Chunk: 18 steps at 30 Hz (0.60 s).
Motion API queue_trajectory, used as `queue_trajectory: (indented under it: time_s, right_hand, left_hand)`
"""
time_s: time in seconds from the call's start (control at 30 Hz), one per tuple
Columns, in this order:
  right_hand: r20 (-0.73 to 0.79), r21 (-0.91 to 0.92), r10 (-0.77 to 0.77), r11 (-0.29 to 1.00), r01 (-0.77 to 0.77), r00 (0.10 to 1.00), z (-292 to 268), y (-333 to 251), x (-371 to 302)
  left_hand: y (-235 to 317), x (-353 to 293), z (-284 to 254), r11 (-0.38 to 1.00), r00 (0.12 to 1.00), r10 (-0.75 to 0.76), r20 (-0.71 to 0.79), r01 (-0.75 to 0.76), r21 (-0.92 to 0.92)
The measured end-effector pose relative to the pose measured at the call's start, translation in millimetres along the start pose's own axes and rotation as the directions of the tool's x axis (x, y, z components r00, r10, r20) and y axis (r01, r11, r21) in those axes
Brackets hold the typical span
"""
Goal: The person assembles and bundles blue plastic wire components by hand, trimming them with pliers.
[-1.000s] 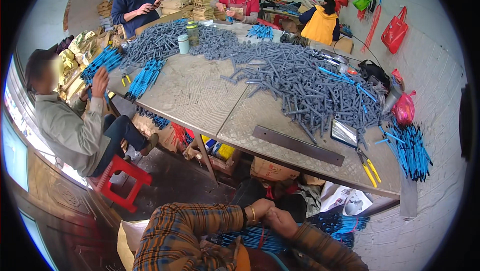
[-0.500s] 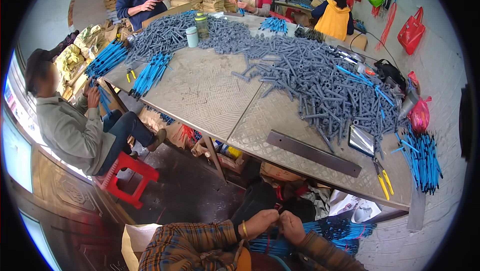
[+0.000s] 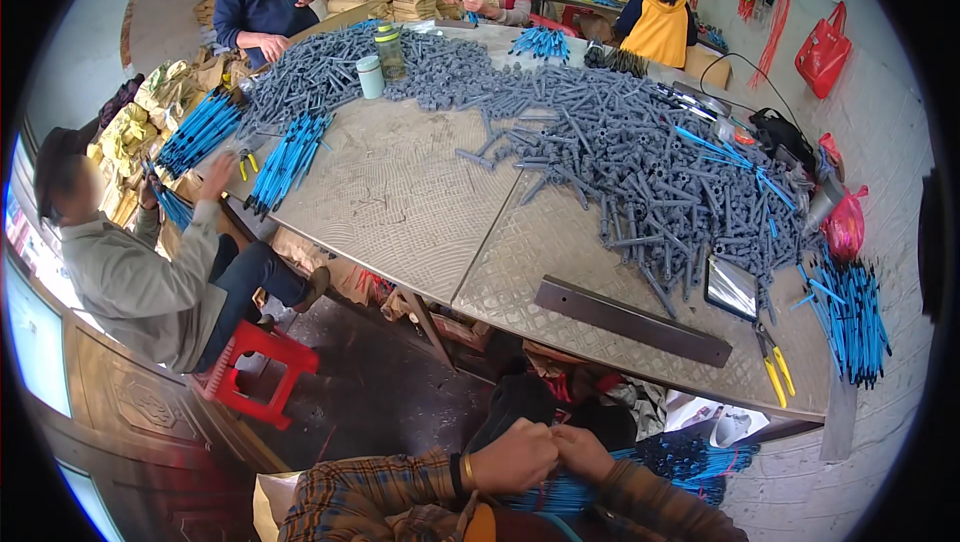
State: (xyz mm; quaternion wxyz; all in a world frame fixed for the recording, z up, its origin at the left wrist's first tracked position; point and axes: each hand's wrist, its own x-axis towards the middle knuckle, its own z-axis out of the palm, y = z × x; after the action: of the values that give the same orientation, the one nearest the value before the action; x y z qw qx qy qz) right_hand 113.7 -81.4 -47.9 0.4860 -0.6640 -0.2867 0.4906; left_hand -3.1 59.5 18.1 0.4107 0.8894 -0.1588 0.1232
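My left hand (image 3: 510,458) and my right hand (image 3: 582,452) meet low in the view, in front of my body. Both have their fingers curled and pinched together, knuckle to knuckle. Whatever they hold between them is too small or hidden to make out. Just beyond and below them lie bundles of thin blue rods with black ends (image 3: 690,462). The near edge of the work table (image 3: 390,202) stands beyond my hands. On it, nearest to me, are a dark metal bar (image 3: 630,320), yellow-handled pliers (image 3: 773,367) and a flat phone-like device (image 3: 732,287).
A large heap of grey plastic tubes (image 3: 640,162) covers the table's far and right parts. A blue rod bundle (image 3: 850,322) hangs at the right corner. A pale green cup (image 3: 370,77) stands by the heap. A person sits left on a red stool (image 3: 265,367); others are across the table.
My hands stay together and have shifted slightly within the view. The seated person at left has raised a hand toward the table; the standing person has lowered one hand to the heap.
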Motion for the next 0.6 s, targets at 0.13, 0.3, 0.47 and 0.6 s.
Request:
queue_trajectory:
  time_s: [0.13, 0.3, 0.47, 0.6]
  right_hand:
    - [0.243, 0.053, -0.048, 0.998, 0.036, 0.969, -3, -14, -11]
    - [0.252, 0.041, -0.002, 0.999, -0.009, 0.968, -5, -19, -14]
    - [0.334, 0.198, 0.033, 0.975, -0.105, 0.942, -16, -10, -14]
    - [0.215, 0.305, 0.091, 0.939, -0.156, 0.972, -10, -19, -19]
  left_hand:
    - [-18, 3, -6, 0.95, 0.964, -0.264, -0.025, 0.255, -0.181]
    - [-22, 21, -9, 0.98, 0.982, -0.169, -0.085, 0.159, -0.12]
    - [-27, 27, -3, 0.979, 0.986, -0.162, -0.043, 0.155, -0.13]
    - [-33, 21, 5, 0.803, 0.891, -0.453, 0.025, 0.421, -0.422]
